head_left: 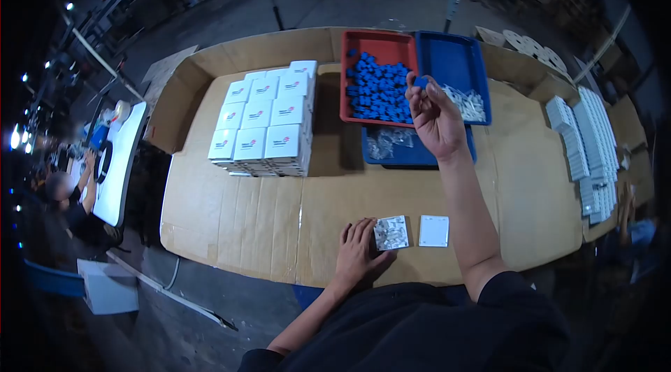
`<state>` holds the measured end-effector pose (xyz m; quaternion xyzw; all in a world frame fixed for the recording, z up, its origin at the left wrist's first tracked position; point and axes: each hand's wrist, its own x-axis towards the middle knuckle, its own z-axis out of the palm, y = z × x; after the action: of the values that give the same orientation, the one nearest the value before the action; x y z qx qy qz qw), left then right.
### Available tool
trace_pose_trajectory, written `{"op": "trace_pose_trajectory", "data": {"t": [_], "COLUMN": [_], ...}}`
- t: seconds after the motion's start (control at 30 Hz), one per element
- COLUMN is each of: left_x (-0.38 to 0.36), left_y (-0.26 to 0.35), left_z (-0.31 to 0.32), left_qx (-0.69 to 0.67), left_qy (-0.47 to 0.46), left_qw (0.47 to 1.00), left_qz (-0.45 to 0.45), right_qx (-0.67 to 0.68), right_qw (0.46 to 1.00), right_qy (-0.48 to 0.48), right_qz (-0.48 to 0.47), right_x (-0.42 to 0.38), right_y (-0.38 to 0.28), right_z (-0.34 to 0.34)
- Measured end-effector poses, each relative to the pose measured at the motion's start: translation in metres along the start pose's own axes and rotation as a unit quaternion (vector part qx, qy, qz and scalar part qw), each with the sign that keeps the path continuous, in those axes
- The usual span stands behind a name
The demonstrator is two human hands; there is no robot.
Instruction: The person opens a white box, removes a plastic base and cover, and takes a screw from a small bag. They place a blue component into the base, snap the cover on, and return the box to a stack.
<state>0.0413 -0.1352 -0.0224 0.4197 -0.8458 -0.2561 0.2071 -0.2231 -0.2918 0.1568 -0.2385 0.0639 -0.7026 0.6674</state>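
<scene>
The right arm point(470, 204) is stretched forward; the right hand point(435, 119) is raised, its palm turned toward the head, its fingers curled near the thumb; the left forearm point(306, 323) is angled inward; the left hand point(358, 252) is held lower, back uppermost, thumb spread.

Near-black shirt point(433, 330) worn, torso covered; short sleeves point(514, 291) cut in same dark cloth; forearms point(472, 204), left hand point(358, 249), right hand point(439, 124) kept bare.
</scene>
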Motion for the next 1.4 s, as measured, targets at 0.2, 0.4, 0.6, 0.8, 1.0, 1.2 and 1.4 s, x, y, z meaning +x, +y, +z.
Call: {"op": "trace_pose_trajectory", "data": {"t": [0.2, 0.4, 0.6, 0.8, 1.0, 1.2, 1.4], "left_x": [0.001, 0.003, -0.001, 0.000, 0.000, 0.000, -0.001], "left_y": [-0.001, 0.007, -0.019, -0.015, -0.015, -0.017, -0.016], "left_z": [0.009, 0.000, 0.021, 0.011, 0.011, 0.014, 0.012], "left_qx": [0.008, -0.014, -0.007, -0.039, -0.037, -0.033, -0.031], "left_qy": [0.018, 0.013, 0.021, 0.022, 0.023, 0.019, 0.021], "left_qw": [1.000, 1.000, 1.000, 0.999, 0.999, 0.999, 0.999], "left_qz": [0.016, 0.016, 0.014, -0.007, -0.009, -0.009, -0.013], "right_qx": [0.073, 0.047, -0.520, -0.715, -0.807, -0.811, -0.808], "right_qw": [0.993, 0.998, 0.851, 0.686, 0.589, 0.584, 0.587], "right_qy": [-0.087, -0.029, 0.079, 0.105, 0.017, -0.021, -0.035], "right_qz": [-0.036, -0.042, -0.003, 0.083, 0.031, 0.031, 0.037], "right_x": [-0.059, -0.089, -0.105, -0.181, -0.210, -0.207, -0.207], "right_y": [-0.006, -0.005, 0.028, 0.097, 0.127, 0.128, 0.128], "right_z": [0.017, 0.033, -0.005, -0.102, -0.083, -0.092, -0.090]}}
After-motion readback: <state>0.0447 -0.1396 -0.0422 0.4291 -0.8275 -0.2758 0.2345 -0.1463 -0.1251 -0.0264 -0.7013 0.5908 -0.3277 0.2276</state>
